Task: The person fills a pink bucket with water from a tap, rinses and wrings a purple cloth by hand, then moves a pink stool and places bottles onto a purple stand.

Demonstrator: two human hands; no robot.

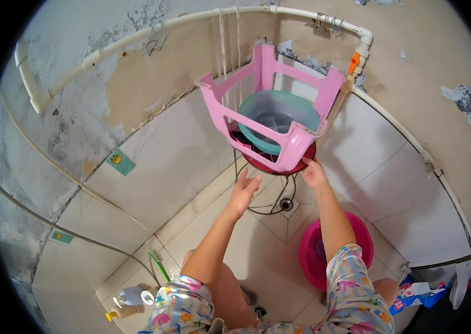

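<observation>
A pink plastic stool [290, 146] sits upside down, legs pointing up, with a teal basin [280, 103] between its legs. Both rest on a red round top [257, 165] carried by thin dark metal legs [273, 210]; I cannot tell whether that top is a seat or a basin. Something dark lies partly hidden under the teal basin. My right hand [314, 173] grips the rim of the red top at its right side. My left hand [243, 192] is just below the left front of the stack, fingers apart and holding nothing.
A bright pink tub [309, 253] stands on the tiled floor by my right arm, near a floor drain [286, 204]. A green brush [159, 264] and bottles [132, 295] are at lower left. White pipes [179, 21] with an orange-handled valve [353, 63] run along the walls.
</observation>
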